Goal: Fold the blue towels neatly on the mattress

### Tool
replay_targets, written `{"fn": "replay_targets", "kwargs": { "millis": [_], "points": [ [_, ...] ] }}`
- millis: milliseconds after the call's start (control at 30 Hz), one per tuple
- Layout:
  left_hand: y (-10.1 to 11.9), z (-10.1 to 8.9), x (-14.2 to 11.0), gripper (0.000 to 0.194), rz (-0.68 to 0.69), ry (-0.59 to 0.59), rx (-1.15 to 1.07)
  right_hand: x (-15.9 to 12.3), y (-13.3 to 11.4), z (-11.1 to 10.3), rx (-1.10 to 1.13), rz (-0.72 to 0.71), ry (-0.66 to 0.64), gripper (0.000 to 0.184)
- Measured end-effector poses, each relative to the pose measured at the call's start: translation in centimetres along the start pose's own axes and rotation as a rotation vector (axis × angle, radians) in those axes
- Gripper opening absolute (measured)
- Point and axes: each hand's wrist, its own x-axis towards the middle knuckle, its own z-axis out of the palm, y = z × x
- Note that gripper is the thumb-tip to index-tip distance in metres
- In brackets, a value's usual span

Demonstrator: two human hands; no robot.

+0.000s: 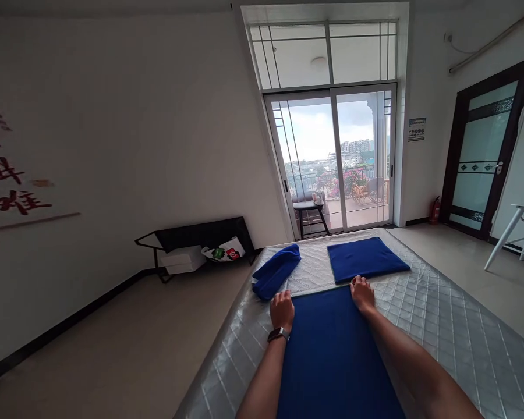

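Note:
A long blue cloth (332, 361) lies spread lengthwise on the quilted mattress (402, 302), running toward me past the bottom of the view. My left hand (282, 310), below a wrist with a dark watch (278, 334), has its fingers curled at the cloth's far left corner. At the far right corner my right hand (363, 293) pinches the edge. Just beyond the right hand lies a flat, folded blue cloth (367, 259). Past my left hand is a bunched, rolled blue cloth (277, 271). My fingertips are partly hidden behind the knuckles.
By the left wall a low black rack (192, 235) holds white boxes (182, 259) and a printed bag (225, 250). Beyond the mattress are a sliding glass door (332, 157) and a dark stool (310, 206). A white-legged table (513, 233) stands at right.

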Motion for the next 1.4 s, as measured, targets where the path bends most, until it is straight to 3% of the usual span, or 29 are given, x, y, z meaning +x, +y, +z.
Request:
{"fn": "replay_targets", "kwargs": {
  "millis": [100,233,333,400,500,733,833,1100,1400],
  "points": [
    [2.8,0.4,-0.6,0.038,0.192,-0.019,0.000,-0.9,-0.2,0.3,0.003,-0.145,0.019,0.032],
    [9.4,3.0,-2.1,0.035,0.433,-0.119,-0.043,-1.9,0.0,1.7,0.005,-0.357,-0.066,0.044],
    [13.2,5.3,-3.1,0.042,0.461,-0.188,-0.043,-2.0,0.5,2.7,-0.050,-0.412,-0.177,0.054],
    [13.9,6.0,-3.4,0.046,0.431,-0.214,-0.029,-1.9,0.6,3.0,-0.074,-0.408,-0.212,0.058],
    [12.3,5.7,-3.4,0.050,0.372,-0.267,0.024,-1.8,0.4,3.1,-0.074,-0.367,-0.225,0.060],
    [3.0,2.4,-2.2,0.061,0.177,-0.356,0.189,-2.0,-0.4,2.9,-0.073,-0.311,-0.241,0.064],
    [0.5,1.9,-1.8,0.065,0.135,-0.364,0.233,-2.0,-0.5,2.7,-0.075,-0.298,-0.252,0.064],
    [0.1,2.4,-1.8,0.071,0.066,-0.309,0.227,-1.9,-0.4,3.1,-0.070,-0.296,-0.222,0.064],
    [-0.2,2.0,-1.8,0.074,0.018,-0.366,0.249,-1.8,-0.3,3.6,-0.030,-0.296,-0.213,0.063]
  ]
}}
